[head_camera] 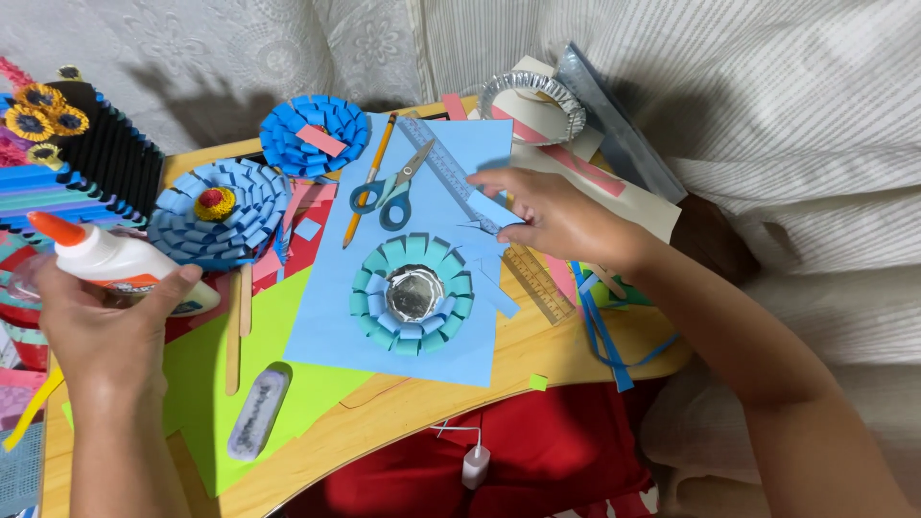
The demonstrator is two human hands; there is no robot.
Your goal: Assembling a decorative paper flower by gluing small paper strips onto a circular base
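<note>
White plastic glue bottle (110,261), looped paper rosette (413,294)

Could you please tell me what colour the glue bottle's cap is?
Orange, on the glue bottle in the left hand; head view.

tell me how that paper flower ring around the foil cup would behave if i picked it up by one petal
The paper flower ring looks light, being loops of thin teal and blue strips around a small foil cup. Lifted by one petal it would probably sag or tear at the glue. The loops look easy to crush. Pushed, it may slide across the light blue sheet rather than roll, since it lies flat.
</note>
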